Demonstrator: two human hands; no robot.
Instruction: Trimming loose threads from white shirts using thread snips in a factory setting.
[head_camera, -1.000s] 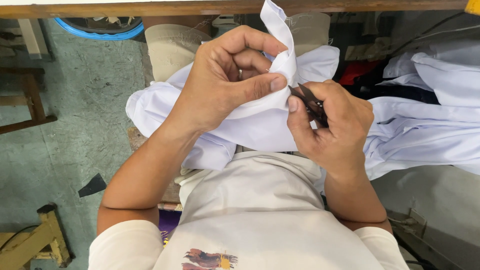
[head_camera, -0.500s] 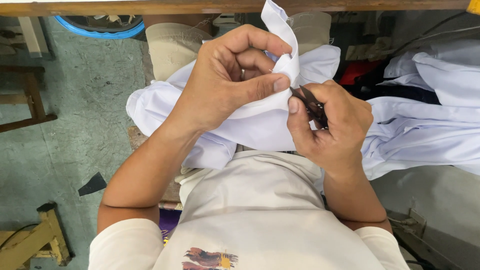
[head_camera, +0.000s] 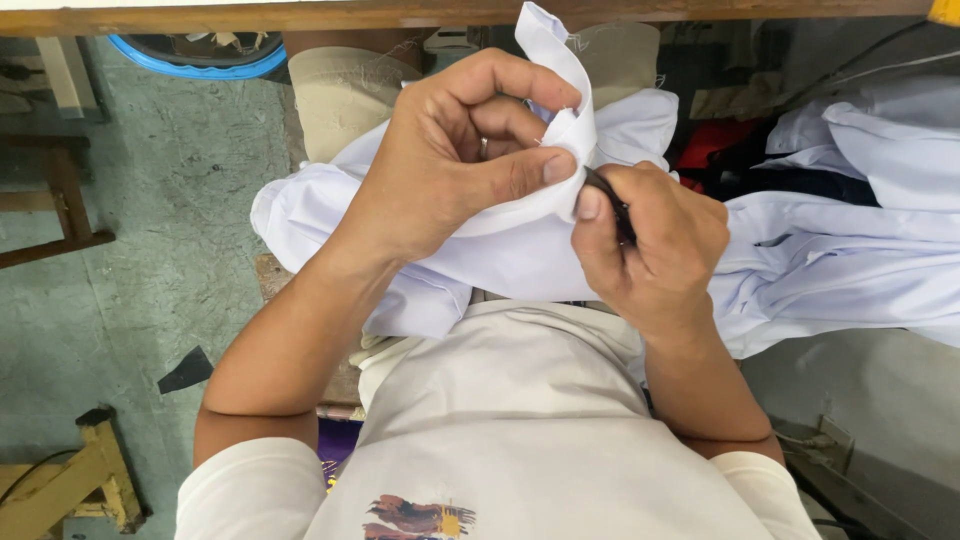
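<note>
Under the head camera, a white cloth lies bunched across the person's lap, just below the edge of a wooden table that runs along the top of the frame. The left hand pinches a folded strip of the cloth between thumb and curled fingers, lifting it so the strip stands up above the hand. The right hand sits just beside it, fingers closed around a small dark tool whose tip touches the cloth at the left thumb; what kind of tool it is cannot be told. The person wears a cream shirt with a small coloured print low on the front.

To the right, more white garments are heaped, with dark and red fabric behind them. The floor on the left is worn grey-green concrete. A blue ring lies on it near the table edge, a brown wooden frame stands at the far left, and a yellowed wooden piece sits in the lower left corner. A dark scrap lies on the floor beside the left elbow.
</note>
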